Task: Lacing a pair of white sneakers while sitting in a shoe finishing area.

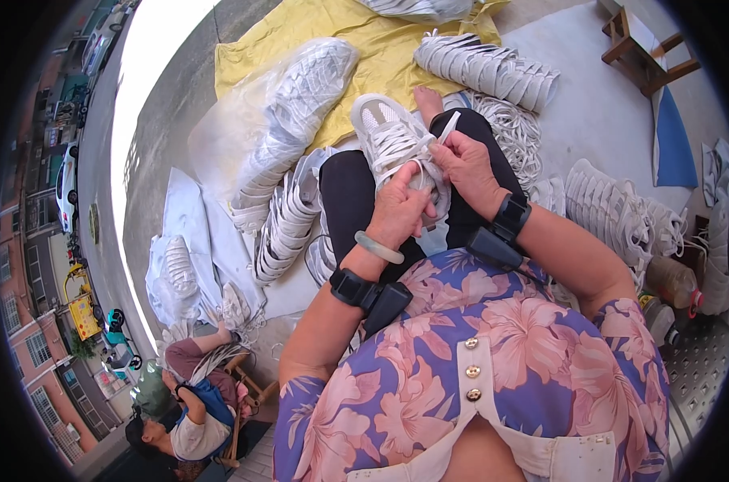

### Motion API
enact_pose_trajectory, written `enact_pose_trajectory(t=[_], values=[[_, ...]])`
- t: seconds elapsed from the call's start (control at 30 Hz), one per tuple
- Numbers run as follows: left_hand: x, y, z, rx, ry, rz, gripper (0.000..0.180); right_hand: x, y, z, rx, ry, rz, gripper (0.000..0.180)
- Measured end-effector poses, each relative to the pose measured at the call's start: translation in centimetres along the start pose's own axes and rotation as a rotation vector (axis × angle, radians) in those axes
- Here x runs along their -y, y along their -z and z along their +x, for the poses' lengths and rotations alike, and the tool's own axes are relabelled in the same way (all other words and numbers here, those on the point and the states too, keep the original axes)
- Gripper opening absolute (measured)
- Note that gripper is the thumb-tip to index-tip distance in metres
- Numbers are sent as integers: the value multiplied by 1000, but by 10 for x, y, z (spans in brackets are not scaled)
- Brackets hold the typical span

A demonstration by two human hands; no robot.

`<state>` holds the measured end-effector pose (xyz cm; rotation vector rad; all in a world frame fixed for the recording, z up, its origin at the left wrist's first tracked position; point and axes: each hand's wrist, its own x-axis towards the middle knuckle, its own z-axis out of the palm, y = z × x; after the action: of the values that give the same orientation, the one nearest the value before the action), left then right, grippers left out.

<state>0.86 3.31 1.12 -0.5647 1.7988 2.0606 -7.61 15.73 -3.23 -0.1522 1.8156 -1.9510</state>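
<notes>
A white and grey sneaker [372, 116] rests between my knees on my lap, its toe pointing away from me. White laces criss-cross its front. My right hand [470, 170] pinches a flat white shoelace [450, 128], whose end sticks up past the thumb and forefinger. At the shoe's collar, my left hand [401, 205] has its fingers curled around a lace close to the top eyelets. The exact hold there is partly hidden by the fingers.
Nested stacks of white shoe uppers [485, 68] lie around me, some in clear plastic [312, 76], over a yellow sheet [256, 36]. A loose heap of white laces [509, 132] sits beyond my right knee. A wooden stool [642, 52] stands far right; another person [196, 418] sits at lower left.
</notes>
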Motion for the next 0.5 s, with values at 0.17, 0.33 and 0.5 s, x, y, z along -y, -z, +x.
enact_pose_trajectory(t=[0.17, 0.33, 0.5], values=[[-5, 5, -10, -15, -46, 42, 33, -2, 2, -1, 15, 515, -614, 18], [-38, 38, -24, -215, -270, -9, 16, -6, 2, 5, 46, 281, -556, 26], [-54, 70, -32, -537, -645, -99, 14, 7, 6, -7, 71, 264, -634, 29]])
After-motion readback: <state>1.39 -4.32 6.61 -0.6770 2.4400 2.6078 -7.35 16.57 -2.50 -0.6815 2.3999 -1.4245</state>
